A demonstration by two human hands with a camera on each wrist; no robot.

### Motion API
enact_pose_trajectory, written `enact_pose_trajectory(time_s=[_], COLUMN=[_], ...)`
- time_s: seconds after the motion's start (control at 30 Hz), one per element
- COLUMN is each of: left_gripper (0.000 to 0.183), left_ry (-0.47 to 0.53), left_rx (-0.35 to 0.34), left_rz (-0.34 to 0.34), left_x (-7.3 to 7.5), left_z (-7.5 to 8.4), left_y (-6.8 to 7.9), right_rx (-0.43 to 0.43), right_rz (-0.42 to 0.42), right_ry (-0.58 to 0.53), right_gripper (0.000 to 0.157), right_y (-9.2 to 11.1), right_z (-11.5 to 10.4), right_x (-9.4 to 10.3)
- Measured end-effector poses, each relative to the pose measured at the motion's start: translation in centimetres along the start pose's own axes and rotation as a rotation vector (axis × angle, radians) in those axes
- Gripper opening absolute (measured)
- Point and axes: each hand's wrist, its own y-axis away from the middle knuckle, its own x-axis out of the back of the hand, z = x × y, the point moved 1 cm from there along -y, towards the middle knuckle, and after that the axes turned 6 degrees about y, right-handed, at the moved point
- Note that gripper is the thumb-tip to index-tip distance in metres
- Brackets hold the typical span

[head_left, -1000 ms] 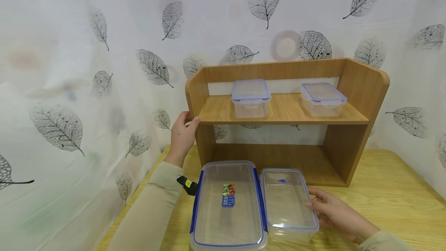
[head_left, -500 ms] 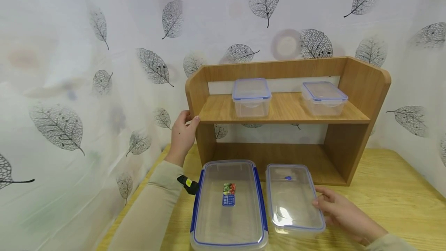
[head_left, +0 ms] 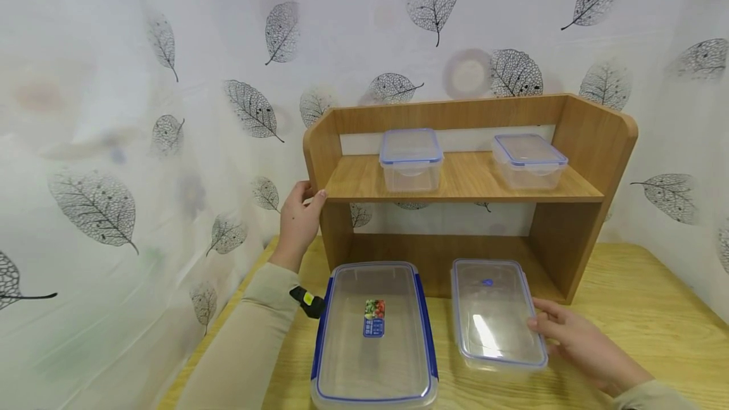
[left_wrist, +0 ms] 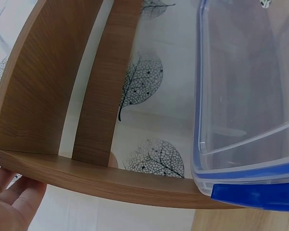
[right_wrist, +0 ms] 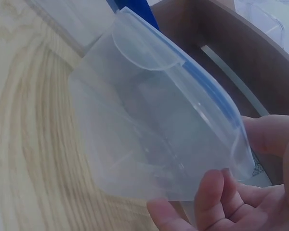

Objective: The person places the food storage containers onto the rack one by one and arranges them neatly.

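A clear food storage container (head_left: 494,312) with a blue-trimmed lid is in my right hand (head_left: 583,340), near the table's right half. In the right wrist view my thumb (right_wrist: 269,134) lies on the lid's edge, and the fingers are against the container's side wall (right_wrist: 135,115). My left hand (head_left: 299,223) holds the left side panel of the wooden shelf (head_left: 473,198), at middle-board height. Its fingertips in the left wrist view curl against the panel's edge (left_wrist: 111,185). A larger container (head_left: 398,359) with dark blue side clips and a colourful label stands in front of the shelf.
Two smaller lidded containers, one left of centre (head_left: 411,160) and one towards the right (head_left: 529,161), sit on the shelf's upper board. The lower board (head_left: 433,245) is behind the large container. A leaf-patterned curtain (head_left: 188,112) hangs behind and to the left.
My right hand has moved the clear container to the right and a little towards the shelf, widening the gap from the larger container. My left hand stays in place on the shelf.
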Motion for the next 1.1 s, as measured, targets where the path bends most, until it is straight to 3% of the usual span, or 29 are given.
enact_pose_trajectory(time_s=[0.37,0.83,1.0,1.1], left_gripper=[0.041,0.039,0.040,0.040], left_ry=[0.000,0.006,0.008,0.009], left_rx=[0.000,0.009,0.010,0.010], left_rz=[-0.004,-0.005,-0.005,-0.006], left_x=[-0.1,0.0,0.0,0.1], left_z=[0.0,0.1,0.2,0.2], left_y=[0.0,0.1,0.1,0.2], right_rx=[-0.045,-0.116,-0.113,-0.111], right_rz=[0.048,0.099,0.118,0.140], right_ry=[0.019,0.034,0.084,0.169], right_gripper=[0.069,0.070,0.071,0.071], right_y=[-0.4,-0.4,-0.3,-0.1], right_z=[0.6,1.2,1.2,1.0], right_x=[2.4,3.6,3.7,3.7])
